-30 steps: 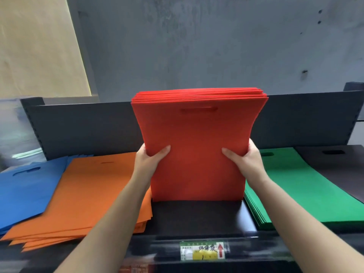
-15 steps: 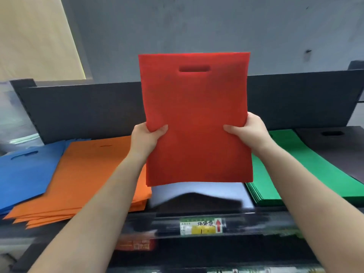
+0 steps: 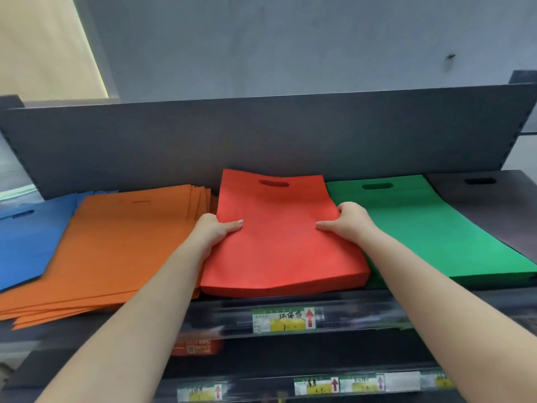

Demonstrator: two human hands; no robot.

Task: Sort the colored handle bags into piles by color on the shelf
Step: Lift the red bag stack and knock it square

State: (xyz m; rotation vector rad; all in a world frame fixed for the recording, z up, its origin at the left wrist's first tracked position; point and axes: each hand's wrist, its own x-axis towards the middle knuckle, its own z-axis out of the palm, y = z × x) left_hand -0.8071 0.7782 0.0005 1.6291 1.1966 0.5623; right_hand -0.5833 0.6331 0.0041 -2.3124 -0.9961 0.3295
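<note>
While the dark shelf [image 3: 348, 298] carries blue, orange, green and black piles, the red bag stack [image 3: 279, 237] lies flat between the orange pile [image 3: 116, 245] and green pile [image 3: 421, 228], long axis running front to back, handle hole at the far end; half a second ago it was held upright; left hand [image 3: 213, 231] and right hand [image 3: 347, 221] grip its side edges, equally near.

Both bare forearms stretched forward, rising from 7 and 5 o'clock toward the middle. Left hand [image 3: 213, 231] gripping the left edge of the red bags [image 3: 279, 239], thumb flat on top. Right hand [image 3: 347, 223] mirroring it at 3 o'clock, thumb pointing inward.
</note>
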